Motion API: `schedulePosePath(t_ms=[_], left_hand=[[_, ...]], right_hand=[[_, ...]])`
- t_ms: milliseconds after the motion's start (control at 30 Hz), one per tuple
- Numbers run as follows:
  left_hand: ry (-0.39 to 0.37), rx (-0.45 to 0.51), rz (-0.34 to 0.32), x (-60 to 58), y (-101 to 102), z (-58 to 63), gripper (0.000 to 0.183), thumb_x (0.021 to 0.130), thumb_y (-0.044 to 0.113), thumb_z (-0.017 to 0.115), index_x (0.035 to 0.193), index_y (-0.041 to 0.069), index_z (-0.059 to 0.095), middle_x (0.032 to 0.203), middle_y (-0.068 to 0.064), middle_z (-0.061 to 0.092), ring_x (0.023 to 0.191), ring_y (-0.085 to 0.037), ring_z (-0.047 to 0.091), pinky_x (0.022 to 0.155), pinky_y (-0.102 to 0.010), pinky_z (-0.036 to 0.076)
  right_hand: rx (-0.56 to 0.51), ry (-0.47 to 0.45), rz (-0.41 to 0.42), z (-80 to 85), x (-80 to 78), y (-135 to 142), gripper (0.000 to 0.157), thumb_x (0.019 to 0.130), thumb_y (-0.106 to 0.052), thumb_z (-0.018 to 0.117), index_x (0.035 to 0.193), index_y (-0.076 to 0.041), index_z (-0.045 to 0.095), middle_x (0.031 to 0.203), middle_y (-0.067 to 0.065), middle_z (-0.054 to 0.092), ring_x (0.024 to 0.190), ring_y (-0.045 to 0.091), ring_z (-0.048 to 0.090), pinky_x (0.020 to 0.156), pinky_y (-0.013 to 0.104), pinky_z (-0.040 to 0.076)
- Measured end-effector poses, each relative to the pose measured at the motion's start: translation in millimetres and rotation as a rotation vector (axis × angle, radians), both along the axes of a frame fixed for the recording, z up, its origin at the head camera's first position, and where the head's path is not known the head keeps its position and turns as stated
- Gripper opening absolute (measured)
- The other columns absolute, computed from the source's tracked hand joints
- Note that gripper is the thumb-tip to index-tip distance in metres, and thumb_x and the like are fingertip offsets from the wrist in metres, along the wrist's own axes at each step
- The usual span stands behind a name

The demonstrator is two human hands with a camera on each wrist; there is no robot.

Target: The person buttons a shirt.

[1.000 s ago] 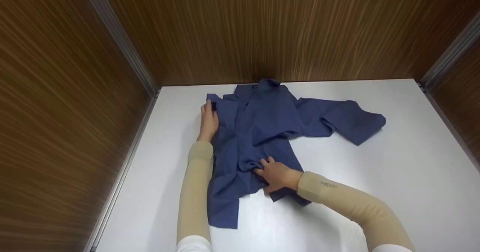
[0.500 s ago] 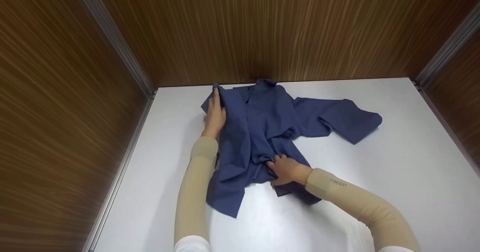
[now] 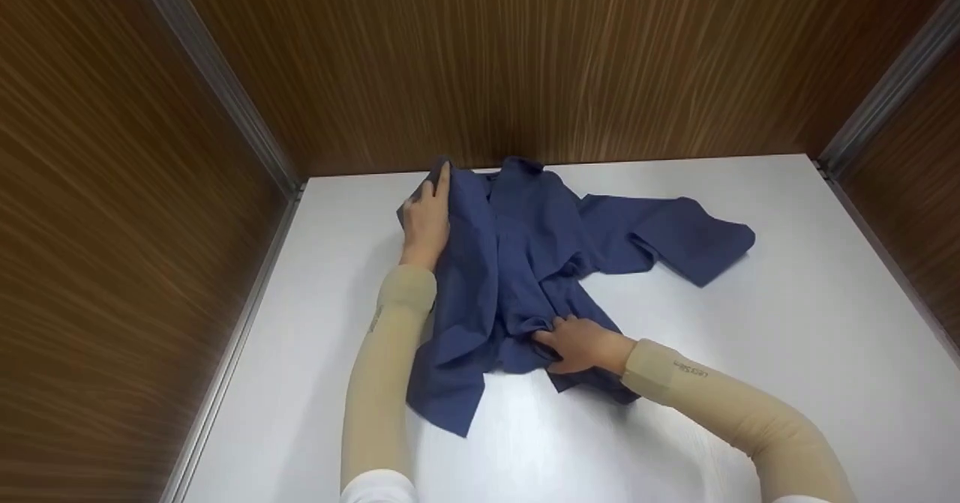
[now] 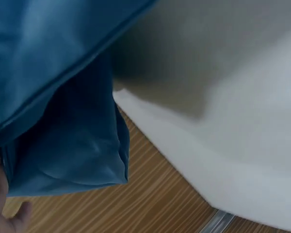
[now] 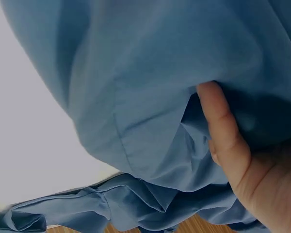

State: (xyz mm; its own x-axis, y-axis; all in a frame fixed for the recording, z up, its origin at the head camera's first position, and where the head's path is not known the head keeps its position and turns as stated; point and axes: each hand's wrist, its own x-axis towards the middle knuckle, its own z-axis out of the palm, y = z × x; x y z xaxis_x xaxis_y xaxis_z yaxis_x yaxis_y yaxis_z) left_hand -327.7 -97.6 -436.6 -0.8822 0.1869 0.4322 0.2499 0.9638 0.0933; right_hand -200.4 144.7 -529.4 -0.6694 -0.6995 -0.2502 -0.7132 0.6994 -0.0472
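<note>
A navy blue collared shirt lies rumpled on the white table, its collar toward the back panel. My left hand grips the cloth at the shirt's left shoulder, index finger pointing up along the fold. In the left wrist view, fingers of that hand show at the edge of a raised fold. Lower down, my right hand pinches the front of the shirt near its hem. The right wrist view has one finger pressed into the blue fabric, with the other fingers largely hidden.
The shirt's right sleeve stretches out to the right with a bend in it. Its left sleeve hangs down toward the front. Wood-grain panels enclose the white table at the back and both sides.
My left hand has moved up and slightly right, folding the shirt's left side inward. The left sleeve's end has drawn up a little. My right hand has shifted right, bunching the cloth.
</note>
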Motion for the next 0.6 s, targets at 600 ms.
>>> schedulePosePath(t_ms=[600], left_hand=[[0.141, -0.409, 0.010, 5.2, -40, 55.7, 0.083, 0.072, 0.005, 0.071, 0.139, 0.022, 0.026, 0.125, -0.014, 0.038, 0.113, -0.028, 0.040, 0.096, -0.060, 0.009]], right_hand=[[0.045, -0.151, -0.080, -2.9, -0.2, 2, 0.062, 0.075, -0.036, 0.065, 0.128, -0.014, 0.043, 0.094, 0.019, 0.054, 0.080, 0.034, 0.054, 0.073, 0.045, 0.044]])
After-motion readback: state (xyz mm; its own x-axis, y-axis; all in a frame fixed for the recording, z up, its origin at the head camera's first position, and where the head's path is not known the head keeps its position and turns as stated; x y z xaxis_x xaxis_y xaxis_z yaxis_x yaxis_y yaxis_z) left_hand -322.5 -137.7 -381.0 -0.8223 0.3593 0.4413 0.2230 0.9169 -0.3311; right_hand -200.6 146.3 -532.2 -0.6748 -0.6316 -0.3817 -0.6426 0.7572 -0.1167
